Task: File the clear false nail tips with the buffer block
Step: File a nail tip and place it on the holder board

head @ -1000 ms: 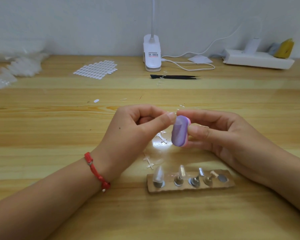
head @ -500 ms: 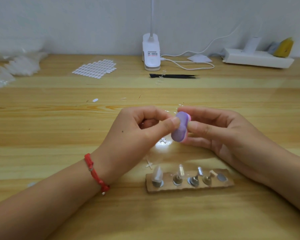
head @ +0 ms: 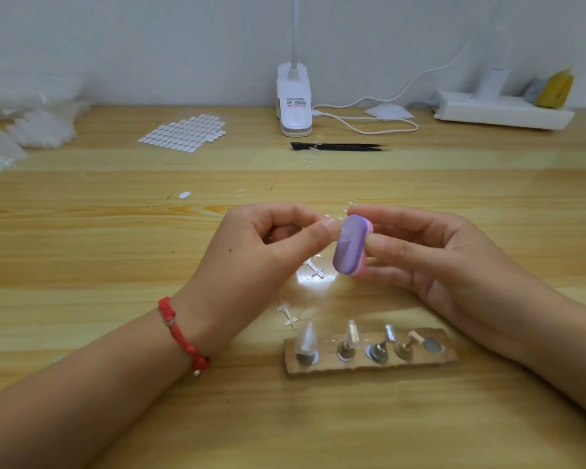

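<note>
At the far left edge of the pale, grained wooden table point(head: 82, 238), a blurred heap of clear plastic packets point(head: 31, 133) lay against the white wall. Right of it was a flat sheet of small white oval stickers point(head: 183, 133). A broad band of bare wood ran between this back row and the hands.

The left hand point(head: 268, 252), a red cord bracelet point(head: 180, 336) on its wrist, was held above the table with its fingers curled. Thumb and forefinger were pinched together against the block's purple face. What they pinched was too small and clear to make out. Beneath it lay thin clear plastic cross-shaped offcuts point(head: 288, 314).

Behind, a white clip-on lamp base point(head: 294, 103) stood by the wall, with slim black tweezers point(head: 339, 147) lying just in front.

The rounded oblong buffer block point(head: 349, 247), matt purple on its face with a pink foam layer behind, stood nearly upright between the two hands, off the table.

Near the front, just below the hands, lay a rough-edged brown cardboard strip point(head: 369, 365) bearing a row of small metal stands. Clear false nail tips point(head: 307, 338), glossy and pointed, sat on several of the stands, apart from the block.

The right hand point(head: 437, 262) clamped the block, forefinger over its top and thumb on its near edge.

A white power strip point(head: 501, 110) sat at the back right.
</note>
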